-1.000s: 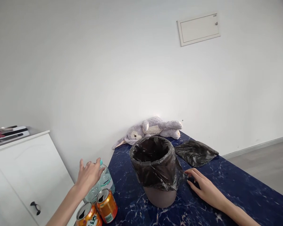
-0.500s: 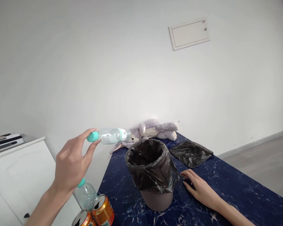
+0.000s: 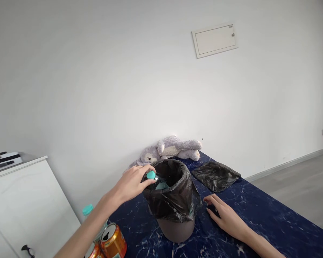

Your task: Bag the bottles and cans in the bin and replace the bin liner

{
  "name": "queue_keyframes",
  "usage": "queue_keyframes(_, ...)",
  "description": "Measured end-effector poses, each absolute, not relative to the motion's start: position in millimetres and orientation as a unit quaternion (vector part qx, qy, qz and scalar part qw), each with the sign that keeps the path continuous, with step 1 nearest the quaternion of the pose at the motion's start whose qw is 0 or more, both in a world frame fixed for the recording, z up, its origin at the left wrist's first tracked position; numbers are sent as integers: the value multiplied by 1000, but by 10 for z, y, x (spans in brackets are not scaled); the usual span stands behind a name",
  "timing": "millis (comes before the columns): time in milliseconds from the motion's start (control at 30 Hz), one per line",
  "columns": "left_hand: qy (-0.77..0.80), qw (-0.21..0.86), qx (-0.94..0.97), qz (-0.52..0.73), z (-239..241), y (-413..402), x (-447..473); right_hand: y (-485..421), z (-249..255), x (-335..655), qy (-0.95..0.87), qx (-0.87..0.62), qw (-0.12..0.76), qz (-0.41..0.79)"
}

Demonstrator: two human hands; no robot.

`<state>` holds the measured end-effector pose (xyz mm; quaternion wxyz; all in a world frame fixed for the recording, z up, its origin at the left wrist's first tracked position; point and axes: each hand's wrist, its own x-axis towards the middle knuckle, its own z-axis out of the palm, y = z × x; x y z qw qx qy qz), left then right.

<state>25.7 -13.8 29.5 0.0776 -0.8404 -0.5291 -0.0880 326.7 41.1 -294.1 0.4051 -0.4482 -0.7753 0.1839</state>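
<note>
My left hand [image 3: 137,181] pinches the turquoise cap of a clear plastic bottle [image 3: 151,175] at the left rim of a trash can. The bottle's body dips into the can's mouth and is mostly hidden. A black trash bag [image 3: 174,204] lines the can and hangs over its rim; the grey-brown trash can [image 3: 177,231] shows below it. To the right of the can, my right hand [image 3: 224,216] rests on the table, fingers apart and slightly curled, holding nothing. Its fingertips are close to the bag.
Orange drink cans [image 3: 114,240] and another bottle with a turquoise cap [image 3: 87,209] stand at the table's left edge. A plush rabbit [image 3: 169,148] lies by the wall. A flat black plastic bag [image 3: 216,175] is on the blue marbled table [image 3: 274,222]. A white cabinet [image 3: 29,200] stands left.
My left hand has moved right and down, bringing the bottle from the air on the left into the lined can's mouth. My right hand has stayed in place.
</note>
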Motion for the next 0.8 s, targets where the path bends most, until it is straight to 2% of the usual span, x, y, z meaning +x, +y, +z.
queue_keyframes(100, -550, 61, -824, -122, 310, -177, 138, 409, -2943, 3267, -777, -447, 406, 178)
queue_keyframes(233, -605, 123, -770, -161, 427, -297, -259, 407, -2952, 3266, -776, -447, 410, 172)
queue_keyframes(367, -680, 138, -715, -87, 455, -436, -887, 406, -2972, 3271, -775, -448, 411, 171)
queue_keyframes(567, -747, 65, -661, -23, 115, -689, -1703, 415, -3006, 3274, -772, -451, 412, 177)
queue_keyframes(700, -739, 65, -670, -30, -156, -726, -1955, 430, -3026, 3280, -770, -448, 417, 181)
queue_keyframes(800, -736, 98, -668, -43, -167, -717, -1913, 437, -3035, 3287, -771, -447, 414, 187)
